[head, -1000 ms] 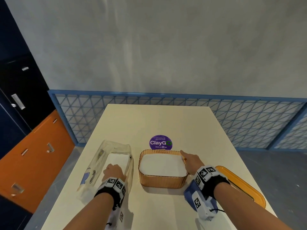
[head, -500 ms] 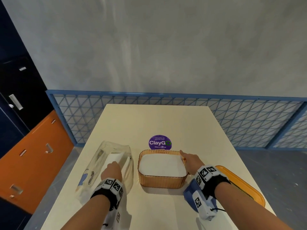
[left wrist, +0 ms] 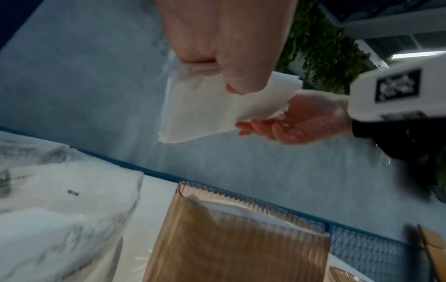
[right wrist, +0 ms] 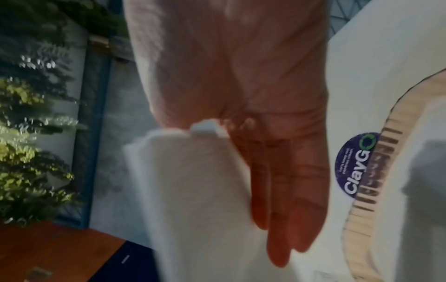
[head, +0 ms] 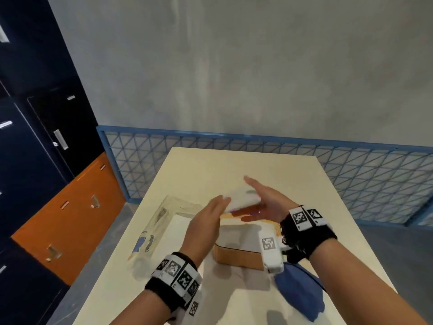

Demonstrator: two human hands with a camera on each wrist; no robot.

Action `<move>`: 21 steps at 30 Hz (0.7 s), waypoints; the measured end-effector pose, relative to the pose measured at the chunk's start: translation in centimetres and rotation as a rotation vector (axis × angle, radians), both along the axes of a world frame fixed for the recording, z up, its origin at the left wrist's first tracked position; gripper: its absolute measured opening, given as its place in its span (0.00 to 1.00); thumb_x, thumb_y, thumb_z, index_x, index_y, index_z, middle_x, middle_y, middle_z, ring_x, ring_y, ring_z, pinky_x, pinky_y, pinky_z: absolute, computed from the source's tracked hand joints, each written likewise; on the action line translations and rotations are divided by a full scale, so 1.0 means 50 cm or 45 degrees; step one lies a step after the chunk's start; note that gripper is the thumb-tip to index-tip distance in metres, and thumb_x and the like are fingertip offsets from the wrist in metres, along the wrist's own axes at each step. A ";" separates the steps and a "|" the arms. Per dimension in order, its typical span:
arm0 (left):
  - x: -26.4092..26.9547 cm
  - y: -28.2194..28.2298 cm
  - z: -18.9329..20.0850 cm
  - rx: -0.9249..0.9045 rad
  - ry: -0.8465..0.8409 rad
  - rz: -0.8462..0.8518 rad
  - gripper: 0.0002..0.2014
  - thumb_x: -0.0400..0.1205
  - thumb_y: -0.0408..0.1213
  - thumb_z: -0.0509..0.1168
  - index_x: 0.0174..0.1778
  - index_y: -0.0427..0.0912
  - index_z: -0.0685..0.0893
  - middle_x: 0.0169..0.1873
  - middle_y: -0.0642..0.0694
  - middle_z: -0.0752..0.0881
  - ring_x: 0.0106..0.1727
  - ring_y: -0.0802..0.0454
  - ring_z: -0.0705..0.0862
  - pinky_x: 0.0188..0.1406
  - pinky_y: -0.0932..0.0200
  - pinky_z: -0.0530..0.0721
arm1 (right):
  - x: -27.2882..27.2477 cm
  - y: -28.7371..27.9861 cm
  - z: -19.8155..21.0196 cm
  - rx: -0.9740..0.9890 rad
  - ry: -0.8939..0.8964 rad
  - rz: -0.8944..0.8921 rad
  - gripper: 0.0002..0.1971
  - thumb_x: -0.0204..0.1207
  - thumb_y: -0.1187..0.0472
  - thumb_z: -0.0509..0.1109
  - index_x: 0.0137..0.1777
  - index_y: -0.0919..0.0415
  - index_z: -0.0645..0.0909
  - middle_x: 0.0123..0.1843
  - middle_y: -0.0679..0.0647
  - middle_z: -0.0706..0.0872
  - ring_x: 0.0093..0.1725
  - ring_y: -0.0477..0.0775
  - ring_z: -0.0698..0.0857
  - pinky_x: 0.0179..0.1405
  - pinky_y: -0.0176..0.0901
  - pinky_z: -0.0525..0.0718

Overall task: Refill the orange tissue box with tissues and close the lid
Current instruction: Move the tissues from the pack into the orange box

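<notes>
Both hands hover above the open orange tissue box (head: 236,258), which stands on the table with white tissues (head: 239,235) inside. Between the hands is a stack of white tissues (head: 243,195). My left hand (head: 208,216) pinches that stack (left wrist: 205,110), thumb in front and fingers behind. My right hand (head: 264,202) lies flat against the stack's other side with straight fingers (right wrist: 277,190) and the thumb raised. The box's ribbed wall (left wrist: 229,248) shows below in the left wrist view. The orange lid (left wrist: 434,244) lies to the box's right, hidden in the head view.
A clear plastic tissue pack (head: 161,221) lies left of the box. A purple ClayGo sticker (right wrist: 357,166) sits on the cream table (head: 234,165) behind the box. A blue mesh fence (head: 375,184) lines the wall, and orange and dark cabinets (head: 70,219) stand at left.
My left hand has lifted a tissue stack out of the plastic pack and carried it right, above the box. My right hand left the box rim and rose to meet the stack.
</notes>
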State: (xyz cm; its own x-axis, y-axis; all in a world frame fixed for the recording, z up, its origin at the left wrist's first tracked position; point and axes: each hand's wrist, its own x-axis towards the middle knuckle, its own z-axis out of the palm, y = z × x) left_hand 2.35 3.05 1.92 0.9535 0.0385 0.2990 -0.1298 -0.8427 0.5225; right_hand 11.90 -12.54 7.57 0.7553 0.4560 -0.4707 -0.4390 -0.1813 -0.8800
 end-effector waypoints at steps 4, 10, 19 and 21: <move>-0.002 -0.014 -0.043 -0.152 -0.029 -0.268 0.24 0.85 0.44 0.58 0.77 0.60 0.64 0.82 0.52 0.58 0.81 0.56 0.62 0.75 0.64 0.65 | 0.020 -0.014 0.003 -0.392 -0.379 0.010 0.20 0.76 0.63 0.70 0.66 0.71 0.78 0.57 0.64 0.85 0.56 0.65 0.84 0.56 0.54 0.82; 0.030 -0.015 -0.056 -1.070 0.162 0.124 0.32 0.84 0.33 0.59 0.80 0.53 0.50 0.79 0.44 0.59 0.81 0.48 0.59 0.75 0.54 0.64 | 0.003 -0.042 0.028 -0.595 -0.992 0.210 0.15 0.77 0.67 0.66 0.63 0.64 0.80 0.58 0.57 0.85 0.55 0.53 0.80 0.53 0.45 0.75; 0.069 0.007 -0.042 -1.237 0.133 0.120 0.20 0.80 0.20 0.57 0.63 0.45 0.73 0.55 0.46 0.81 0.61 0.45 0.79 0.50 0.66 0.79 | -0.029 -0.087 -0.045 -0.248 -0.813 -0.004 0.05 0.75 0.68 0.70 0.48 0.59 0.79 0.42 0.50 0.83 0.42 0.47 0.81 0.44 0.35 0.77; 0.058 -0.002 -0.069 -1.110 0.161 0.138 0.18 0.81 0.21 0.56 0.61 0.46 0.73 0.53 0.47 0.80 0.54 0.49 0.79 0.45 0.72 0.78 | -0.044 -0.095 -0.098 -0.302 -0.748 -0.058 0.10 0.68 0.60 0.71 0.49 0.60 0.80 0.43 0.53 0.83 0.42 0.49 0.82 0.40 0.29 0.79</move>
